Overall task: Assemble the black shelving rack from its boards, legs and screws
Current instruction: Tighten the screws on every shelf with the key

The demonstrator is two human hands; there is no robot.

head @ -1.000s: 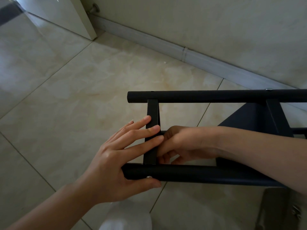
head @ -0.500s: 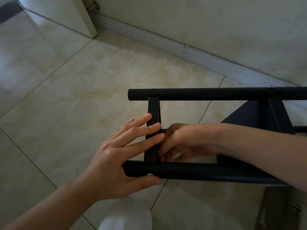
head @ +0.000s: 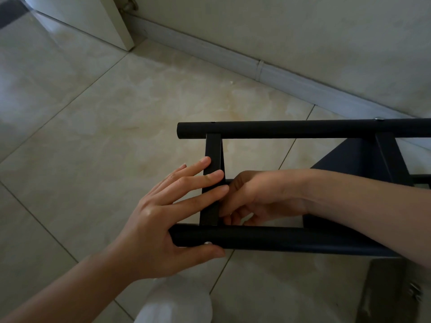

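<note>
The black rack lies on its side on the tiled floor. Its far round leg (head: pixel 303 128) and near round leg (head: pixel 279 240) run left to right, joined by a shelf board (head: pixel 213 148) seen edge-on. My left hand (head: pixel 163 217) presses straight fingers across that board, with the thumb along the near leg beside a silver screw head (head: pixel 207 243). My right hand (head: pixel 261 194) reaches inside the frame, its fingers curled against the board's inner face just above the near leg. What those fingers hold is hidden.
A second shelf board (head: pixel 387 159) joins the legs at the right, and a silver screw (head: pixel 379 118) sits on the far leg. Wall and baseboard (head: pixel 291 80) run behind, with a white door (head: pixel 93 22) top left. My white-clad knee (head: pixel 175 304) is below. A dark panel (head: pixel 391 294) lies bottom right.
Both hands stay at the board. The right hand has shifted slightly against its inner face; the rack has not moved.
</note>
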